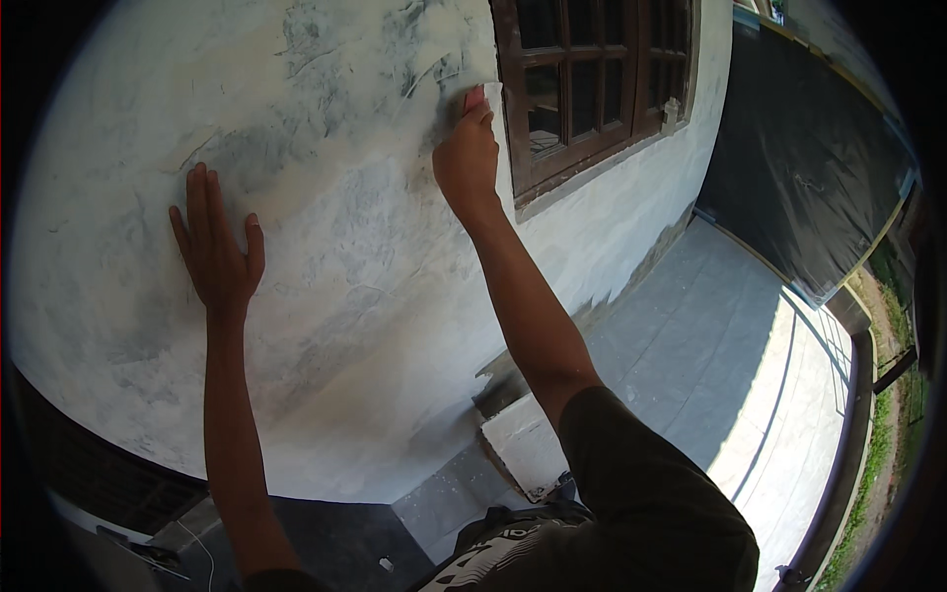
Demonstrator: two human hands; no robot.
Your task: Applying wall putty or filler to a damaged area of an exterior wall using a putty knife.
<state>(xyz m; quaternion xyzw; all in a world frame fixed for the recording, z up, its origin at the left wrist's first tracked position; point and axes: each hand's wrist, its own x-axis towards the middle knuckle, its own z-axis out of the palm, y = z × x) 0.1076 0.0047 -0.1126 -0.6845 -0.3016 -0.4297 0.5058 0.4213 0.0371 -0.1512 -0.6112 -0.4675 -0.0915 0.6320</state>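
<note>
The patchy white and grey wall [335, 237] fills most of the view. My left hand [218, 237] lies flat against it, fingers stretched upward and thumb apart, holding nothing. Further right and higher, my right hand [468, 158] is closed round a small reddish-pink piece [474, 98]. Only its upper end shows above my fingers, so I cannot tell exactly what it is. That hand is at the wall, just left of the brown wooden window frame [509, 99].
A window with small glass panes [543, 94] stands at upper right. Beyond it hangs a dark plastic sheet [789, 148]. Grey floor tiles [671, 326] run along the wall's foot, sunlit on the right. A whitish block-like thing [523, 444] is low beside my right arm.
</note>
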